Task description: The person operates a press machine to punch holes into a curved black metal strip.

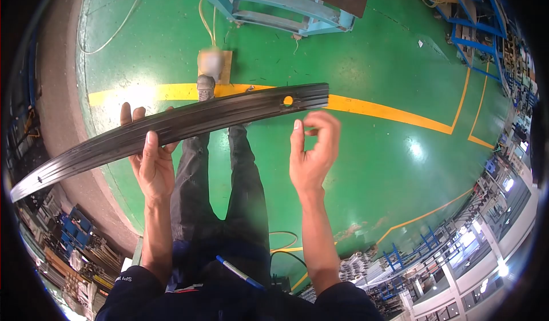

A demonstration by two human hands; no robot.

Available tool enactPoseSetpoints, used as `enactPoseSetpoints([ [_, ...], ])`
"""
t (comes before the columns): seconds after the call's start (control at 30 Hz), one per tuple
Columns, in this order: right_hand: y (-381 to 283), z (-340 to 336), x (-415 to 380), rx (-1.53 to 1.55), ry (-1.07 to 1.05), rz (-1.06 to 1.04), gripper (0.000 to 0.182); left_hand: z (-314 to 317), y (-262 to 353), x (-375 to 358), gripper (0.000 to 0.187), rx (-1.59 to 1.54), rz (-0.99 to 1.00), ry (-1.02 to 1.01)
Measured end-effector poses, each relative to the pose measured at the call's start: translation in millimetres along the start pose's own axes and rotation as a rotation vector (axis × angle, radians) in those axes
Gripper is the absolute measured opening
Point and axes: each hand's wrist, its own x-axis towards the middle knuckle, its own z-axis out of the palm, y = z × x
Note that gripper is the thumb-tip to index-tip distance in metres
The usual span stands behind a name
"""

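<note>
A long, dark metal strip (194, 117) with lengthwise grooves runs from the lower left up to the right, in front of my body. A round hole near its right end shows the yellow floor line behind. My left hand (153, 164) grips the strip left of its middle, thumb on the near face and fingers round the far edge. Just below the right end is my right hand (314, 146), off the strip, its fingers curled and apart from the thumb, with nothing between them.
Beyond the strip stands a light blue metal frame (280, 4) on the green floor (377, 75). One foot is beside a pedal-like object (211, 62) with a cable. Blue racks (477, 41) stand at the upper right. Stacked material lies at the lower left.
</note>
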Motion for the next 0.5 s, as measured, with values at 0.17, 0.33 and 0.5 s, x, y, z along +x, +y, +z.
enactPoseSetpoints([
  [0.17, -7, -1, 17, -0.048, 0.16, -0.014, 0.022, -2, 2, -4, 0.066, -0.001, 0.003, -0.007],
  [0.33, -1, 9, 16, -0.129, 0.232, -0.097, 0.015, 5, 3, -7, 0.068, -0.061, -0.014, 0.054],
  [0.5, -10, 11, 21, -0.038, 0.137, 0.05, 0.008, -1, -1, -9, 0.069, -0.061, -0.019, 0.05],
])
